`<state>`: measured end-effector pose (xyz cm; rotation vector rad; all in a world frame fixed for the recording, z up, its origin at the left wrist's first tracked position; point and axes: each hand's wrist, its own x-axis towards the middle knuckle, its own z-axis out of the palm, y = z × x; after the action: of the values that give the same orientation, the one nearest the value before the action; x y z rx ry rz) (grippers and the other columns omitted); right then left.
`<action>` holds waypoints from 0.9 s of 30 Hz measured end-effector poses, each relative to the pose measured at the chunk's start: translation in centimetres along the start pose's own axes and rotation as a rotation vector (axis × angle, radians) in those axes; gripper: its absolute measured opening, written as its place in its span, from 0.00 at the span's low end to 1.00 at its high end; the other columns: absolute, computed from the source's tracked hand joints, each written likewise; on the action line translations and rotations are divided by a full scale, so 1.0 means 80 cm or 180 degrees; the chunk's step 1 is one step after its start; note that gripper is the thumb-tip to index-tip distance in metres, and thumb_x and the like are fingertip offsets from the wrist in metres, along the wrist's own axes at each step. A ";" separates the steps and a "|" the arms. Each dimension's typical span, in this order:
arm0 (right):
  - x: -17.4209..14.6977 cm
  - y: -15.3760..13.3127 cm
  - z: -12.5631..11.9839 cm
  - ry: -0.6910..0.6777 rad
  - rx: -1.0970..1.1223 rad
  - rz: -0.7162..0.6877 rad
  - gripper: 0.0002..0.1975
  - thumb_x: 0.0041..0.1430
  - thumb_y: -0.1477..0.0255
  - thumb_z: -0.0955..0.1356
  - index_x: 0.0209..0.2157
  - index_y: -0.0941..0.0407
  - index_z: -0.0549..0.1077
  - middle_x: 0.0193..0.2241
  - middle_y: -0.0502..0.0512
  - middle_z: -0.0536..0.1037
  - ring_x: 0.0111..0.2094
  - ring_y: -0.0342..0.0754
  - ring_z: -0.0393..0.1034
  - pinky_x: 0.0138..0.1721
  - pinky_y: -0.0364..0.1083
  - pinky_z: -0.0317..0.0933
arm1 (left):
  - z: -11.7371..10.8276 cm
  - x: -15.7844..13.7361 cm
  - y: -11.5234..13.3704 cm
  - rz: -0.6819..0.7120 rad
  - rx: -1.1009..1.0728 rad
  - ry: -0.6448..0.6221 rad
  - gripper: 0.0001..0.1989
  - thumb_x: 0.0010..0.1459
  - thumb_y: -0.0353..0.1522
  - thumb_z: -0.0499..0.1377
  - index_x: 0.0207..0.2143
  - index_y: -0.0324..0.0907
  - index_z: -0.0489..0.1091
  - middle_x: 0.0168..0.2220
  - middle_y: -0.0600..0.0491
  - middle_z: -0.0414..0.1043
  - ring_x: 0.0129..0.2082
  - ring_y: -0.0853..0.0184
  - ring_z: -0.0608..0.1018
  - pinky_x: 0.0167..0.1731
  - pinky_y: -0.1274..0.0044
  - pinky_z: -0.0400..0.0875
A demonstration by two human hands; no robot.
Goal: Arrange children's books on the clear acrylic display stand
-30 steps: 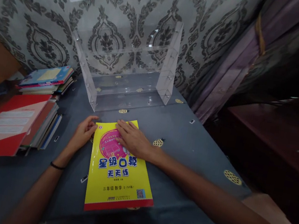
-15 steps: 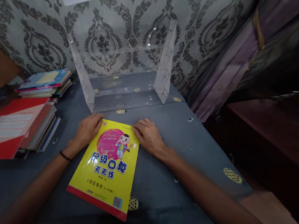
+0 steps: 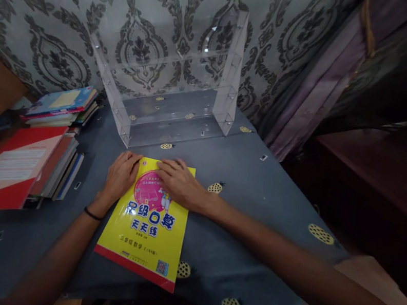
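Red book stack [image 3: 13, 167]: we see it at the desk's left edge, a red cover on top and the spines of other books showing beneath its right side.
Rear stack [image 3: 64, 104]: we find a second pile just behind the red one, near the far left corner, topped by a blue cover.
Desk [image 3: 266, 194]: we note a grey-blue cloth with yellow pineapple prints covering it, wall along the far edge.
Left hand [image 3: 120, 176]: we see it resting on the cloth with fingers loosely curled, fingertips touching the workbook's far left corner; it grasps nothing. A dark band circles the wrist.
Yellow workbook [image 3: 148, 226]: we place it flat at the middle of the desk, cover up, tilted slightly, its red-striped bottom edge close to the near edge of the desk.
Right hand [image 3: 178, 185]: we see it laid palm down, fingers spread flat on the upper part of the workbook cover, pressing rather than gripping.
Clear acrylic shelf [image 3: 177, 91]: we find it standing upright at the far edge against the wall, just beyond the workbook and apart from it.
Curtain [image 3: 315, 88]: we see it hanging beyond the far right corner.
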<state>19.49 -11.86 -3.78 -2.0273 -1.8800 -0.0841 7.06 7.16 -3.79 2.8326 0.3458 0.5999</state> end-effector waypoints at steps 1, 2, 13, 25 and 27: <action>0.012 -0.006 0.003 -0.0051 0.0023 -0.0104 0.14 0.71 0.75 0.61 0.52 0.61 0.72 0.60 0.65 0.71 0.63 0.59 0.60 0.62 0.62 0.52 | 0.001 0.000 -0.002 0.0038 -0.0024 0.0000 0.16 0.66 0.30 0.50 0.50 0.40 0.73 0.43 0.45 0.73 0.46 0.57 0.73 0.50 0.66 0.68; 0.024 -0.011 0.006 -0.0090 0.0053 -0.0163 0.13 0.71 0.74 0.60 0.52 0.61 0.71 0.60 0.65 0.71 0.63 0.59 0.60 0.62 0.62 0.53 | 0.002 0.000 -0.004 0.0080 -0.0042 -0.0013 0.16 0.65 0.30 0.50 0.51 0.39 0.72 0.45 0.44 0.72 0.47 0.57 0.73 0.52 0.65 0.68; 0.061 -0.006 0.020 -0.0050 0.0290 0.0157 0.15 0.70 0.73 0.62 0.55 0.61 0.67 0.54 0.65 0.76 0.60 0.57 0.63 0.62 0.59 0.53 | 0.007 -0.004 -0.011 -0.0084 0.0013 -0.0138 0.19 0.64 0.28 0.49 0.54 0.39 0.70 0.53 0.41 0.70 0.52 0.53 0.71 0.52 0.60 0.66; 0.025 0.011 0.012 -0.0035 0.0302 0.0303 0.15 0.71 0.70 0.62 0.55 0.56 0.70 0.56 0.62 0.76 0.63 0.59 0.61 0.63 0.64 0.51 | 0.004 -0.008 -0.004 -0.0020 0.0305 -0.0126 0.20 0.66 0.29 0.49 0.56 0.45 0.71 0.53 0.43 0.71 0.52 0.55 0.71 0.51 0.62 0.67; 0.008 0.017 0.005 -0.0070 0.0309 0.0391 0.16 0.71 0.70 0.61 0.56 0.56 0.71 0.57 0.62 0.76 0.63 0.58 0.61 0.63 0.64 0.51 | 0.004 -0.008 -0.004 -0.0036 0.0309 -0.0149 0.20 0.66 0.29 0.49 0.56 0.44 0.71 0.54 0.42 0.71 0.53 0.54 0.71 0.50 0.61 0.67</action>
<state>20.77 -11.19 -4.28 -2.0793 -1.7326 0.0607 6.56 7.22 -4.41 2.9296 0.3925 0.5272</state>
